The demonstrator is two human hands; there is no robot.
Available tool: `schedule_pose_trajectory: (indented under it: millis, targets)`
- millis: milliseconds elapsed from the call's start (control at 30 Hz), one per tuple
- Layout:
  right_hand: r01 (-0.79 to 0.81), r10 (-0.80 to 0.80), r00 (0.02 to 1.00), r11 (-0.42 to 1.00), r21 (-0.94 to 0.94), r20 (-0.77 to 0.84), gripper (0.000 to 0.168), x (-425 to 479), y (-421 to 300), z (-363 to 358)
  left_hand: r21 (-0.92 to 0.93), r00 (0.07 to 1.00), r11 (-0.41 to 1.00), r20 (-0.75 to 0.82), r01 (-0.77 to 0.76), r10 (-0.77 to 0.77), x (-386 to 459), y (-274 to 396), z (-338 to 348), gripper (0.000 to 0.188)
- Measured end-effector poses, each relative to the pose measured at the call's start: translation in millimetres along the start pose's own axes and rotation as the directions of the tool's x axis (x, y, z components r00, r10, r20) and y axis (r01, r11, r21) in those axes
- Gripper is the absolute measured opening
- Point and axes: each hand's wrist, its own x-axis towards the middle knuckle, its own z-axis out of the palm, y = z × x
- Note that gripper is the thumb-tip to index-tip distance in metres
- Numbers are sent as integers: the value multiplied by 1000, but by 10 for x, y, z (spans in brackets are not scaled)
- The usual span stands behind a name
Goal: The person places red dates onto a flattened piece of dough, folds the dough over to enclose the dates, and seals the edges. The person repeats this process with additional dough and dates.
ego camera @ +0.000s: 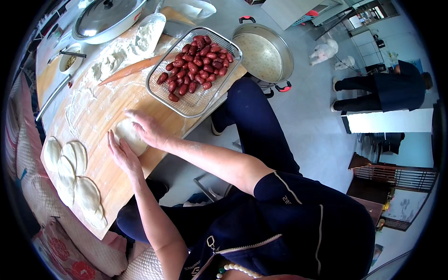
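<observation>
A flattened round of dough (125,132) lies on the floured wooden board (105,185) near its front edge. My left hand (123,154) rests along the dough's near left edge, fingers stretched out and close together. From the other side my right hand (148,130) curves over the dough, so the two hands cup it between them. Part of the round is hidden under my right palm. Several flat ovals of dough (87,194) lie partly overlapping at the board's left corner. A tapered wooden rolling pin (131,70) lies beyond my hands, its right end hidden behind a wire basket.
The wire mesh basket (155,82) holds several red dates (196,63). Behind are a flour scoop (150,33), a glass-lidded basin (108,21) and a small bowl (70,59). A red-handled metal pot (287,57) stands right. Another person (395,85) and a white dog (323,52) are farther off.
</observation>
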Motion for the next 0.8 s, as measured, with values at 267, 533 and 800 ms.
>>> schedule_pose_trajectory:
  millis: [267, 533, 800]
  targets:
    - [-53, 52, 998, 997, -56, -29, 29, -61, 84, 158, -261, 976, 941, 12, 215, -219, -11, -190, 111, 37]
    - [-192, 198, 980, 960, 205, -9, 32, 35, 147, -349, 422, 990, 896, 64, -141, 126, -11, 325, -172, 47]
    - [-103, 98, 994, 988, -113, -49, 21, -79, 138, -492, 597, 945, 753, 310, -275, 100, 41, 534, 88, 49]
